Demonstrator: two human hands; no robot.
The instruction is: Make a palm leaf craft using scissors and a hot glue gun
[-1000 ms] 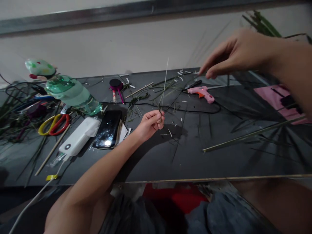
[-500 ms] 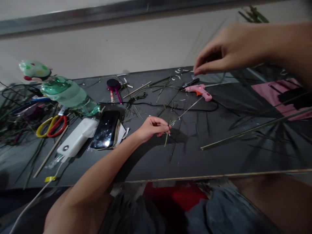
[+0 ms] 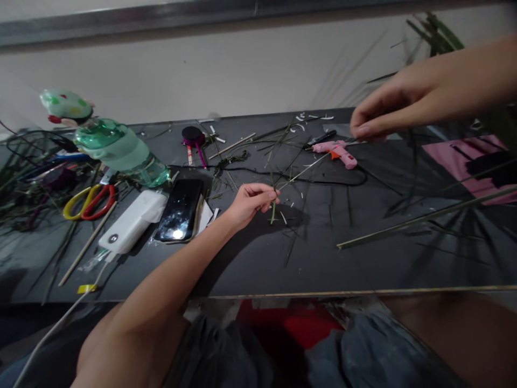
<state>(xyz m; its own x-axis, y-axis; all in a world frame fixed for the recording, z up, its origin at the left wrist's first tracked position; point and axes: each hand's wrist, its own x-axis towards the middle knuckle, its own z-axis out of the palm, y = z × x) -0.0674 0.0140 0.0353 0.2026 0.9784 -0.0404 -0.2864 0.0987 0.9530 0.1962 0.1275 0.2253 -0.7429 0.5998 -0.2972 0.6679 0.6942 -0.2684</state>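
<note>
My left hand (image 3: 255, 203) is closed in a pinch on a thin green leaf strip (image 3: 273, 214), whose end hangs below the fingertips. From that pinch a thin pale strand (image 3: 305, 172) slants up and right across the hot glue gun. My right hand (image 3: 388, 110) is raised above the far right of the table, fingertips pressed together and slightly blurred. Whether it grips the strand's end or anything else, I cannot make out. The pink hot glue gun (image 3: 338, 153), with an orange trigger, lies beneath and left of my right hand.
A green bottle (image 3: 121, 153), red-and-yellow-handled scissors (image 3: 91, 202), a white power bank (image 3: 131, 223) and a black phone (image 3: 180, 210) stand or lie at the left. Leaf scraps litter the table. A long green stalk (image 3: 404, 223) and a pink sheet (image 3: 448, 156) lie at right.
My right hand has moved to the right, away from above the glue gun's tip. My left hand has shifted slightly up and left, still pinching the leaf strip, which has turned more upright.
</note>
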